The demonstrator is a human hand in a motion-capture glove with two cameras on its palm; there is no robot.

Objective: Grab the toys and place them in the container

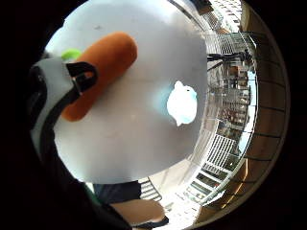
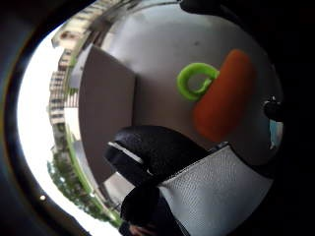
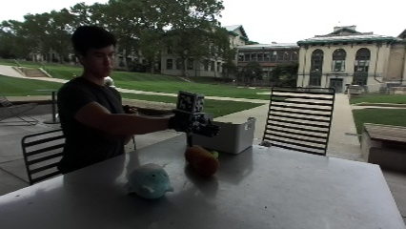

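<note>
With the gloved right hand [image 3: 193,123] hovering empty and slack-fingered at frame centre above the orange carrot plush [image 3: 202,161] on the bench [image 3: 304,191], a misjudged reach might shove it away from the container [image 3: 227,136].

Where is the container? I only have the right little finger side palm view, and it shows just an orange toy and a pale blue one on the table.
Observer: The container is a grey box standing on the table, past the orange toy and beside the gloved right hand.
Operator: Is the hand touching the orange toy?
Observer: No. In the outside view the hand is raised above it, holding nothing.
Operator: What is the green bit beside the orange toy?
Observer: The thumb side palm view shows a green curled loop at one end of the orange toy.
Operator: And the pale blue toy?
Observer: The pale blue toy sits nearer the table's front edge, apart from the orange one.
</note>
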